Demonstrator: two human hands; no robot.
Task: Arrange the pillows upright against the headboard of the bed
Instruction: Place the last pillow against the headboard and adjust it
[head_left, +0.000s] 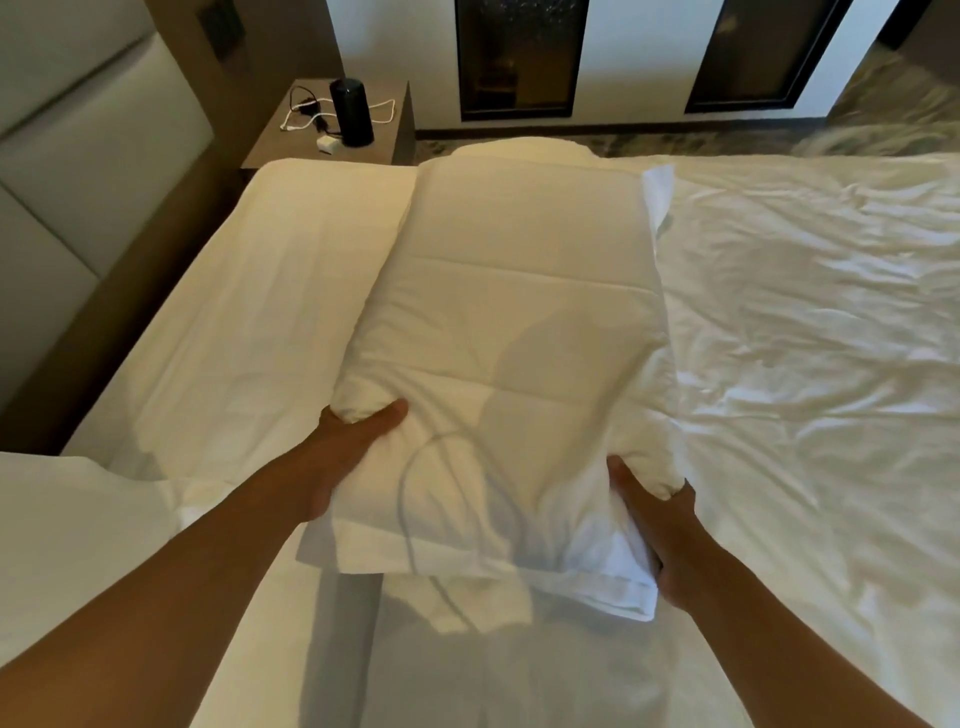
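Your 2 hands hold 1 white quilted pillow (514, 332) by its near end, over the bed (810, 332). Your left hand (337, 447) grips the near-left corner: the thumb lies flat on top of the fabric and the fingers are tucked underneath, out of sight, so you are pinching the corner between them. Your right hand (660, 525) clamps the near-right corner the same way, thumb on top, fingers curled under the loose flap of the pillowcase.

The pillow runs lengthwise away from you, its far end reaching toward the bedside table (358, 150). It is lying flat or nearly so, not upright. Whether its far end rests on the bedding cannot be told.

A second white pillow (260, 306) lies flat just to the left of it, between the held pillow and the padded headboard (78, 171), and the 2 pillows overlap or touch along their long edges. A third white shape (62, 530) sits at the near left.

The sheet to your right is wrinkled. On the bedside table stand a dark cylinder (352, 111), a white cable (306, 117) and a small white plug (327, 144).
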